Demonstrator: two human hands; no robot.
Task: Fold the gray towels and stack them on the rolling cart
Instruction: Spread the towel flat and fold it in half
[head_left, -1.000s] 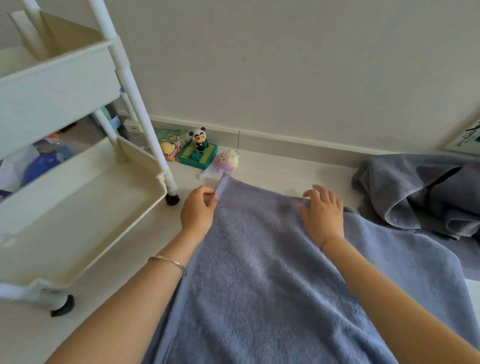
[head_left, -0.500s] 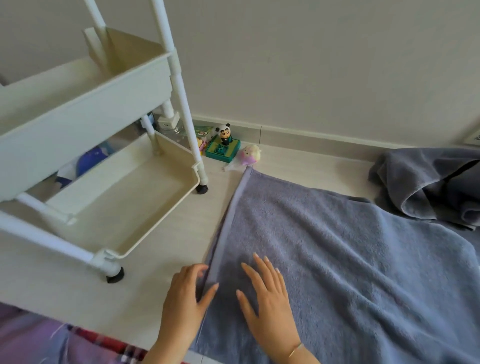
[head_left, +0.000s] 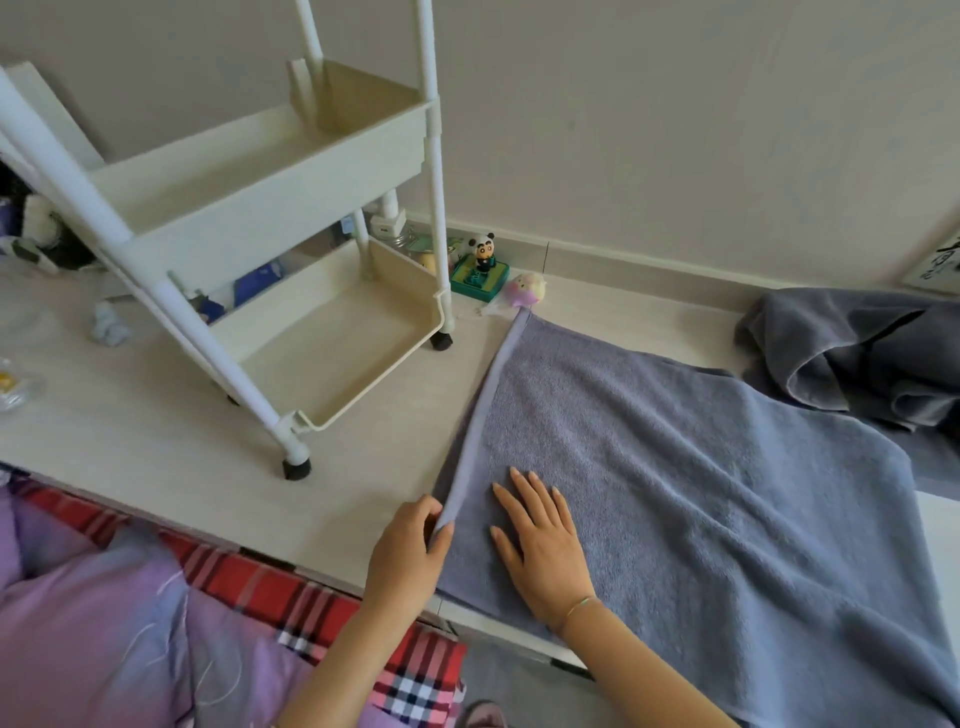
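Note:
A gray towel (head_left: 675, 493) lies spread flat on the pale floor platform, its hemmed left edge running from the far toys toward me. My left hand (head_left: 413, 545) pinches the near end of that hem between thumb and curled fingers. Just to its right, my right hand (head_left: 540, 540) presses flat on the towel with fingers straight. A second gray towel (head_left: 852, 358) lies crumpled at the far right by the wall. The white rolling cart (head_left: 363, 410) stands to the left of the towel, and the two trays in view hold nothing.
A panda figurine (head_left: 483, 254) on a green base and a pink round toy (head_left: 527, 291) sit by the wall, at the towel's far corner. Purple and red plaid bedding (head_left: 130, 623) lies below the platform's near edge. Small clutter sits behind the cart at far left.
Both hands came back from the towel's far edge to its near-left corner. My left hand now pinches the hem, and the right hand has settled flat beside it.

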